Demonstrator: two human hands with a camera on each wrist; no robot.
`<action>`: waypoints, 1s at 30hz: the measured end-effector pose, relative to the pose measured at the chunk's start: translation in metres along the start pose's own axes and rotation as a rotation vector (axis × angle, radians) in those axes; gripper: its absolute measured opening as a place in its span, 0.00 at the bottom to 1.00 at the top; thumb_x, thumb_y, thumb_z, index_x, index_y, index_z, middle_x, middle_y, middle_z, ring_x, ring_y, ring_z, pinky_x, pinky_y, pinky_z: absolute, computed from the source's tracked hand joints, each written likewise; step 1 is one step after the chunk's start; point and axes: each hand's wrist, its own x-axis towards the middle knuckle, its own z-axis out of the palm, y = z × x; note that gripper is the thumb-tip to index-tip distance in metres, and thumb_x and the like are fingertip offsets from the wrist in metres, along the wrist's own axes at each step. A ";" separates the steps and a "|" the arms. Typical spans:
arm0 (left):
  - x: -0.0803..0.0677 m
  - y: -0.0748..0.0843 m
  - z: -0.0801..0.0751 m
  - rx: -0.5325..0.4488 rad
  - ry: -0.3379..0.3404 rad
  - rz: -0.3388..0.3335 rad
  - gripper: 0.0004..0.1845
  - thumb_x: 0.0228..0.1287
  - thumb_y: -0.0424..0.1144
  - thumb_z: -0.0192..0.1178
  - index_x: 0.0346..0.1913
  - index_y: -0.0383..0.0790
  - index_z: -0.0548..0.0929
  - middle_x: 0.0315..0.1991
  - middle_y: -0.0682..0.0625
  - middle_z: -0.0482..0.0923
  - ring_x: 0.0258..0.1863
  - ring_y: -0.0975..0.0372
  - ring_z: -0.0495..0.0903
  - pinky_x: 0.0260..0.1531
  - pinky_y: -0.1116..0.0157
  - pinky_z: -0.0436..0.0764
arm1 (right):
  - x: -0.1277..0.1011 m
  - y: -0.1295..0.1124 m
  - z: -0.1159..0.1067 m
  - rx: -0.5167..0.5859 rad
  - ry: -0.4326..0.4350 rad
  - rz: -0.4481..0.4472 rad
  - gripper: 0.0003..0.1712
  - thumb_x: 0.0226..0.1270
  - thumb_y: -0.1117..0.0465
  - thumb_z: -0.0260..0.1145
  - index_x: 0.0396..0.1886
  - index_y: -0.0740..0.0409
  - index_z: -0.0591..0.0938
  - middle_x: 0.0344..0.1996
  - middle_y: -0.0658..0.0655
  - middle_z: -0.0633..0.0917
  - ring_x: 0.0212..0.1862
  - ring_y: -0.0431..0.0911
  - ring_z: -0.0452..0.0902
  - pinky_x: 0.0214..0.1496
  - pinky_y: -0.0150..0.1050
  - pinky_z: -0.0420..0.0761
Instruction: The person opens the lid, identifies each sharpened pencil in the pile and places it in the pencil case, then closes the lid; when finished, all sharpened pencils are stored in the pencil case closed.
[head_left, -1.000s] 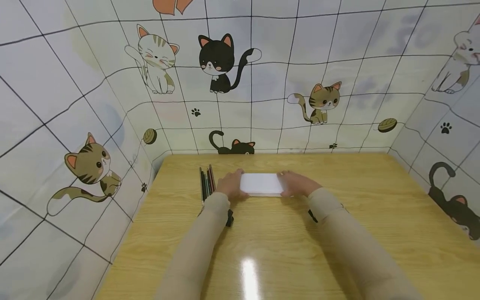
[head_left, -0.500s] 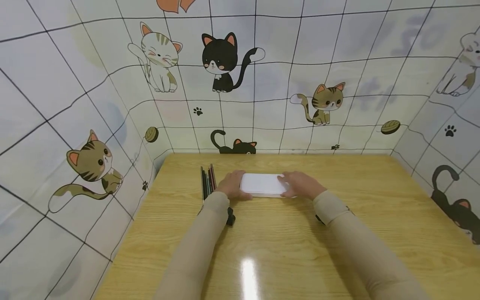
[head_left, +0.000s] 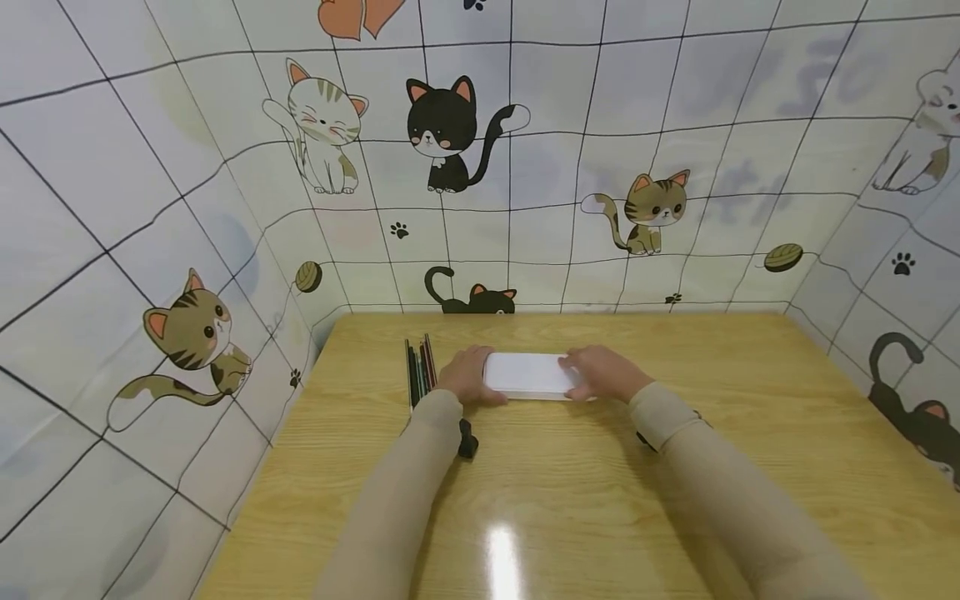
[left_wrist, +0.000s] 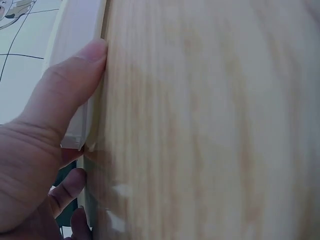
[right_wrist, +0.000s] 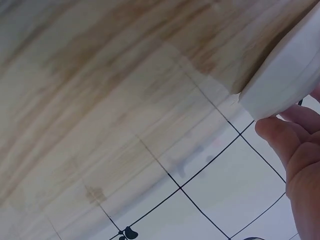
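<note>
A white rectangular box [head_left: 528,373] with rounded edges lies on the wooden table [head_left: 562,483], toward its far side. My left hand [head_left: 465,375] grips the left end, thumb along the near side. At the other end my right hand [head_left: 611,372] holds the box with fingers on top and thumb low at the front. In the left wrist view, the left thumb presses the side of the box [left_wrist: 75,35]; other fingers curl around its end. The right wrist view shows the box's pale rounded end [right_wrist: 285,75] against the right fingers, partly cut off by the frame.
Several dark pencils [head_left: 420,371] lie in a bunch on the table just left of my left hand. Behind and beside the table hangs a white gridded wall covering [head_left: 547,167] with cat prints. A black device [head_left: 468,440] sits at my left wrist.
My right hand has shifted slightly to the right, and a little more of the box's right end shows. The left hand keeps its hold. The head view has moved a little.
</note>
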 end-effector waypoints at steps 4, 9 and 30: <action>0.001 0.002 -0.002 0.001 0.009 -0.016 0.56 0.36 0.61 0.83 0.72 0.49 0.70 0.67 0.52 0.73 0.62 0.55 0.72 0.58 0.54 0.75 | 0.001 0.002 -0.003 0.051 -0.003 0.024 0.36 0.53 0.51 0.78 0.57 0.70 0.83 0.49 0.66 0.86 0.47 0.59 0.84 0.50 0.51 0.82; 0.001 0.006 -0.007 -0.007 0.016 -0.026 0.57 0.35 0.61 0.84 0.73 0.50 0.71 0.67 0.52 0.74 0.61 0.54 0.73 0.57 0.52 0.76 | 0.002 0.001 -0.008 0.057 -0.009 0.037 0.35 0.53 0.51 0.78 0.56 0.69 0.83 0.50 0.66 0.86 0.49 0.59 0.84 0.52 0.52 0.82; 0.001 -0.008 0.007 -0.002 0.024 -0.027 0.57 0.34 0.64 0.83 0.73 0.55 0.71 0.68 0.54 0.72 0.62 0.53 0.71 0.55 0.47 0.75 | 0.006 -0.001 -0.012 0.067 -0.113 0.029 0.29 0.57 0.52 0.75 0.53 0.67 0.83 0.41 0.59 0.87 0.33 0.46 0.76 0.41 0.45 0.79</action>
